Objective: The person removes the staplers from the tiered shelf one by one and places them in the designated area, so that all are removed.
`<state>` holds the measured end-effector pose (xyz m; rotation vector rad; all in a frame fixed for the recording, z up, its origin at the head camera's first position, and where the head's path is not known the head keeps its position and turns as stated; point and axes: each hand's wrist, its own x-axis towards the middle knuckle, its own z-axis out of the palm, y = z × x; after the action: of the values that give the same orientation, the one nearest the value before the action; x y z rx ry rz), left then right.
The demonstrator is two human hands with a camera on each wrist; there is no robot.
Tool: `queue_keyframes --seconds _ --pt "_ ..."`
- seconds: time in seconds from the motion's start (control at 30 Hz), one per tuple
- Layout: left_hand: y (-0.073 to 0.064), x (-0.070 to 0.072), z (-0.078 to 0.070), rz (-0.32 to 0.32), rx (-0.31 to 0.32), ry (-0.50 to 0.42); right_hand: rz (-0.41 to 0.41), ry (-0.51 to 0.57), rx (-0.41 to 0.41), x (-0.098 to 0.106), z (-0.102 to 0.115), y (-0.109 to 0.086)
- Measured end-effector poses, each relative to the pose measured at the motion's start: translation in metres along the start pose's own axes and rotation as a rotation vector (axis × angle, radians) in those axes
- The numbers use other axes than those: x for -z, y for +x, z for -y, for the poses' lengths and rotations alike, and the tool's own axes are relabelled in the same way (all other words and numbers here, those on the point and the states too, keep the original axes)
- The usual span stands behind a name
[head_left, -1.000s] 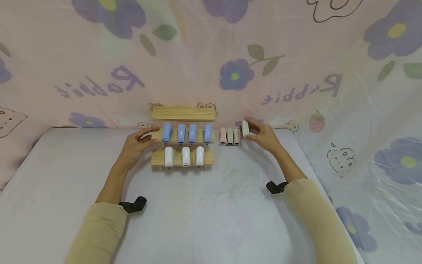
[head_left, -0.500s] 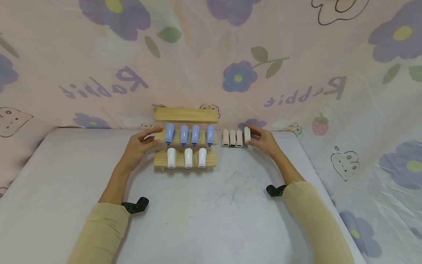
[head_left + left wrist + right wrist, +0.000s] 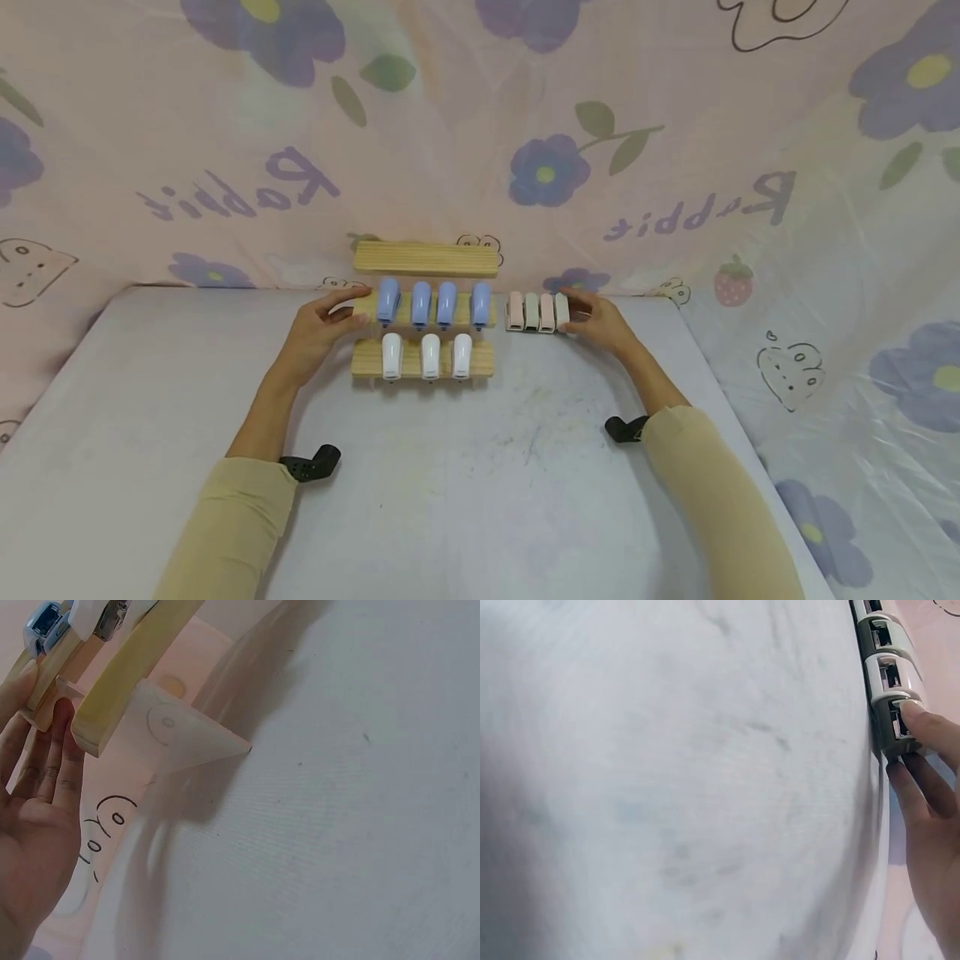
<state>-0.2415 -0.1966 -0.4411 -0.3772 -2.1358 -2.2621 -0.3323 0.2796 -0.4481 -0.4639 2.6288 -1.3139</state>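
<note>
My right hand [image 3: 602, 323] holds a pale grey-green mini stapler [image 3: 562, 312] at the right end of a short row, thumb on its front and fingers behind. Beside it stand a pink stapler [image 3: 547, 312], a green stapler [image 3: 532, 312] and another pink stapler [image 3: 515, 310]. My left hand [image 3: 318, 327] grips the left end of a wooden rack's middle shelf [image 3: 405, 309], with the thumb on one side and fingers on the other. Several blue staplers [image 3: 446, 303] stand on that shelf, and three white staplers [image 3: 430, 357] on the lower shelf [image 3: 367, 358].
The rack's top shelf [image 3: 425, 258] bears nothing. Clear side supports [image 3: 187, 724] hold the shelves. A white tabletop [image 3: 450, 483] spreads in front, and a flower-printed cloth [image 3: 450, 125] hangs right behind the rack.
The grey-green stapler, raised and tilted a second ago, has come down and left against the row with my right hand. My left hand keeps its hold on the rack. The head view shifts slightly.
</note>
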Motion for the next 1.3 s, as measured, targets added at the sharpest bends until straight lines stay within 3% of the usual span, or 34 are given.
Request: queue_keyframes --seconds 0.57,0.7,0.8,0.9,1.0,1.13,1.3 --pt "0.000 -0.002 0.001 -0.018 0.011 0.038 -0.008 0.100 0.046 -0.003 -0.011 -0.003" --pt "-0.002 0.000 0.001 -0.028 0.022 0.026 -0.066 0.090 0.055 -0.007 -0.008 -0.005" --pt "-0.002 -0.001 -0.001 -0.021 0.025 0.008 -0.130 0.088 0.088 -0.007 0.008 -0.014" --pt "-0.004 -0.004 -0.010 -0.015 0.033 0.012 -0.176 0.138 0.154 -0.008 0.026 -0.023" --pt "-0.004 -0.002 -0.010 -0.014 0.032 0.015 -0.207 0.176 0.233 -0.008 0.039 -0.029" --pt "0.000 0.003 0.000 -0.020 0.034 0.014 -0.207 0.204 0.304 -0.007 0.051 -0.031" --pt "0.001 0.001 0.001 -0.019 0.024 0.000 -0.195 0.206 0.345 -0.007 0.064 -0.036"
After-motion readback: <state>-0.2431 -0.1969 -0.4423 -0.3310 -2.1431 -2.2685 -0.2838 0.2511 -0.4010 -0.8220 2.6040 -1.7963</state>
